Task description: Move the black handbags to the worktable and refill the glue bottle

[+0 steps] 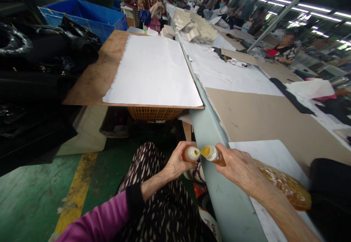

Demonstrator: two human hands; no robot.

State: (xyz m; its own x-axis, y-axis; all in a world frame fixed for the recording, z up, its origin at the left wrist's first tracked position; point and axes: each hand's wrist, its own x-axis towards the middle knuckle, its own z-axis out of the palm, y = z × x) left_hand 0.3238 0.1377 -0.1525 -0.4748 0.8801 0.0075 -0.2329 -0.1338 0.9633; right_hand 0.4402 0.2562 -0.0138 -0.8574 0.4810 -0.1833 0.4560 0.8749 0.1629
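Observation:
My left hand [177, 163] is wrapped round a small open bottle [191, 154] with amber contents, its mouth turned up and to the right. Facing it, my right hand [236, 163] holds a second bottle [210, 153], tipped to the left so that its mouth meets the rim of the first. Yellow liquid shows in both openings. Beneath my right forearm a large bottle of amber liquid [285, 183] lies on its side on white paper [260, 150]. Both small bottles are above my lap and the edge of the pale green table rail [225, 191].
A wooden board [95, 70] with a white sheet [156, 74] is ahead. Black bags [33, 84] and a blue bin [87, 17] stand at left. An orange basket [156, 114] sits under the board. Beige pieces [196, 26] are piled farther back, near other people.

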